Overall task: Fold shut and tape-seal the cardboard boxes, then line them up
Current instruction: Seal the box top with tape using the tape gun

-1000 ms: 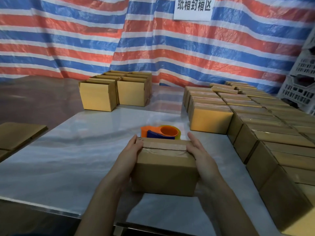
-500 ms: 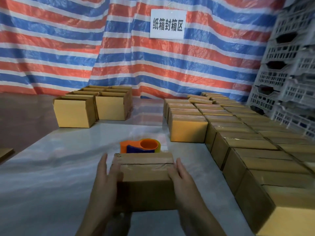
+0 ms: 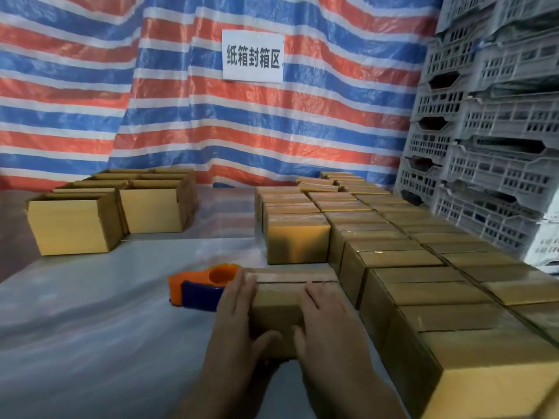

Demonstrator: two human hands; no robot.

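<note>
A taped-shut cardboard box [image 3: 281,300] sits on the white-covered table [image 3: 90,328], close to the left edge of the rows of sealed boxes [image 3: 393,258]. My left hand [image 3: 233,322] lies flat against its left side, fingers straight, thumb on the near face. My right hand [image 3: 329,328] rests on its top right, fingers straight, thumb also on the near face. An orange and blue tape dispenser [image 3: 199,290] lies just left of the box, behind my left fingertips.
Several open-topped boxes [image 3: 75,225] stand at the back left. Grey plastic crates [image 3: 490,146] are stacked along the right. A striped tarp with a white sign [image 3: 253,57] hangs behind the table.
The box has shifted right, toward the sealed rows, between both hands. My fingers have straightened from a curled hold on its ends. The view has swung up and right.
</note>
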